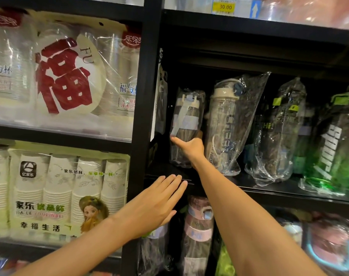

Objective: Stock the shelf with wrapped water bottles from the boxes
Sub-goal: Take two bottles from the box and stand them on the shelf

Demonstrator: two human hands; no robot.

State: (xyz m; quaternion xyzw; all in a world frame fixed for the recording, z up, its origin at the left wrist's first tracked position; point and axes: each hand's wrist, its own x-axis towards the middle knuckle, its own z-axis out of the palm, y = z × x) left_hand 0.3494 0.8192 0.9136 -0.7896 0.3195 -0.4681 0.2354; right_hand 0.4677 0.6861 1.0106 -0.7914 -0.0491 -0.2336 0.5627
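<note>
Two arms reach out: right hand (190, 148) grips a wrapped bottle (186, 124), left hand (155, 204) flat, fingers straight.

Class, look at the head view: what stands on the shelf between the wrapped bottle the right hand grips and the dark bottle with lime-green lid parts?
One wrapped clear bottle with a cream lid, shown in the head view.

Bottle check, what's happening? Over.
Right hand gripping wrapped bottle on shelf. Left hand open, empty. Cream-lid bottle close beside.
</note>
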